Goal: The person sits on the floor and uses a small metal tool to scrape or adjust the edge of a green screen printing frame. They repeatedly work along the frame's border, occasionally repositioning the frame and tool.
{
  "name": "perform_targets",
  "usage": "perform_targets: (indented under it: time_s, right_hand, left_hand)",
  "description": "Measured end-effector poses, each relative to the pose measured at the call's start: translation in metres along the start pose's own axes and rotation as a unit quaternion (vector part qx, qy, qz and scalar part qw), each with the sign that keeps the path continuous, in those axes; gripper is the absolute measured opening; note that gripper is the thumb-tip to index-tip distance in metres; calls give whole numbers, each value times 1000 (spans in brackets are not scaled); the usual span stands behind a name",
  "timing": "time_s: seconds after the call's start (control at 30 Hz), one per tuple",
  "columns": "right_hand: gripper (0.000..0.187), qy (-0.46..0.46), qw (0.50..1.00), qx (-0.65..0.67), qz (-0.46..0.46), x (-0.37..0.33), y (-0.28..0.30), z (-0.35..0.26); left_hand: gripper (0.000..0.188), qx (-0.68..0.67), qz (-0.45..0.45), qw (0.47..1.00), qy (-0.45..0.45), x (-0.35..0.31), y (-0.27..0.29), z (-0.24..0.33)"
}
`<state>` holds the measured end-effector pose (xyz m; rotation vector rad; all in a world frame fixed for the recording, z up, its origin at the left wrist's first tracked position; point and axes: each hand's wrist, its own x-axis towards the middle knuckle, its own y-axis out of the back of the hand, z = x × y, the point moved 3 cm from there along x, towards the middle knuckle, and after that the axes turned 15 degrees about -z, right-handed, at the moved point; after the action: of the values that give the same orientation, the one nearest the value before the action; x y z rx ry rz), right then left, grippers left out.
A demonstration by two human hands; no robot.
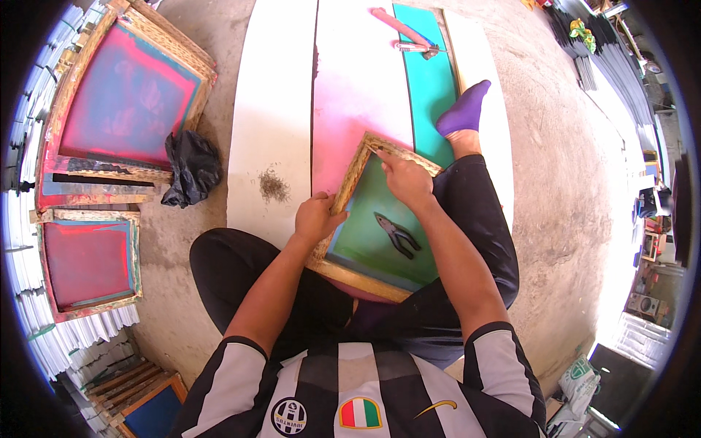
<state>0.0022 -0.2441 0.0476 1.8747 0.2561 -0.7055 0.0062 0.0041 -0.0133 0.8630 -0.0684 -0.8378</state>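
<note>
A wooden screen frame [349, 191] with green-tinted mesh [358, 237] rests tilted across my lap and the board before me. My left hand [315, 219] is closed around the frame's left bar, thumb on the inner side. At the far corner, my right hand [406, 177] has its fingertips pinched against the inner edge of the far bar; anything between them is too small to make out. Dark-handled pliers [398, 235] lie on the mesh below my right hand, their jaws pointing up and left.
White boards [274, 95], one tinted pink, and a teal strip [431, 95] lie ahead. A pink-handled hammer [403, 28] rests there at the far end. To the left stand pink-and-blue screen frames [135, 164] and a black plastic bag [191, 168]. My purple-socked foot [464, 109] is at right.
</note>
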Motion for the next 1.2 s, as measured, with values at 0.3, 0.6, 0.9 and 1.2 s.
perform_targets:
  time_s: [0.3,0.6,0.9,1.2]
  right_hand:
    - [44,6,1000,-29,7,0,0,-4]
    - [45,-7,999,-27,-15,4,-2,-3]
    - [44,89,977,192,4,28,-24,18]
    - [44,-29,856,494,-149,19,-15,11]
  left_hand:
    - [44,-22,11,1000,-7,1,1,0]
    - [46,-18,-4,1000,8,2,-1,-1]
    - [52,-3,-38,999,19,3,-2,-2]
    - [50,-9,-43,999,30,0,0,-4]
